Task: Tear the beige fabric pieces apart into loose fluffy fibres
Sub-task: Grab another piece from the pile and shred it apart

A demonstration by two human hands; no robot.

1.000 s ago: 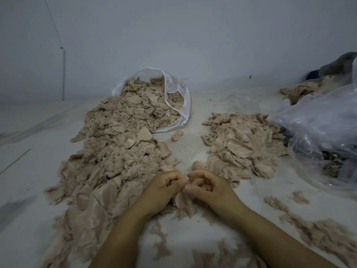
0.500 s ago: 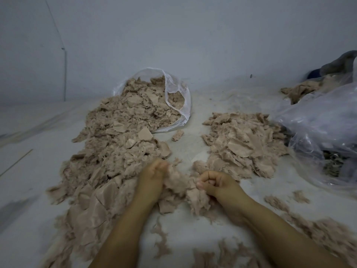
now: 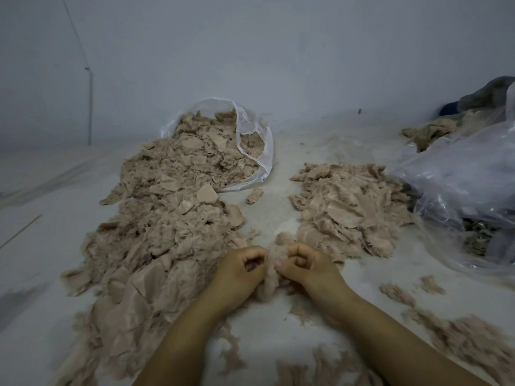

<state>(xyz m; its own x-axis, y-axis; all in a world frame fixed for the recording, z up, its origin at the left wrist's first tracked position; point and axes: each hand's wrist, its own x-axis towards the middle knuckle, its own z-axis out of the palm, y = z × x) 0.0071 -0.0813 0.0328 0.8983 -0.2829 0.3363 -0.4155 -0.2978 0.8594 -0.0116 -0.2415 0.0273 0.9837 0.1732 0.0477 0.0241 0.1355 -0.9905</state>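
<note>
Between the two heaps, the left hand (image 3: pixel 239 270) and right hand (image 3: pixel 302 267) each held a tight grip on one fabric clump (image 3: pixel 271 270), with fibres (image 3: pixel 462 338) loose nearby but the big pile (image 3: pixel 167 218) and small pile (image 3: pixel 351 207) mostly untorn.

Left hand (image 3: pixel 237 274): I had my fingers curled round one side of a fluffy beige clump (image 3: pixel 271 270).
Right hand (image 3: pixel 302 264): it pinched the other side, close beside my left.
Big pile (image 3: pixel 167 218): lay to my left, spilling from an open clear bag (image 3: pixel 250 126).
Smaller pile (image 3: pixel 351 207): sat to my right.
Crumpled plastic (image 3: pixel 459 168): far right, possibly another bag.
Loose fibres (image 3: pixel 459 335): scattered near my right forearm.
</note>
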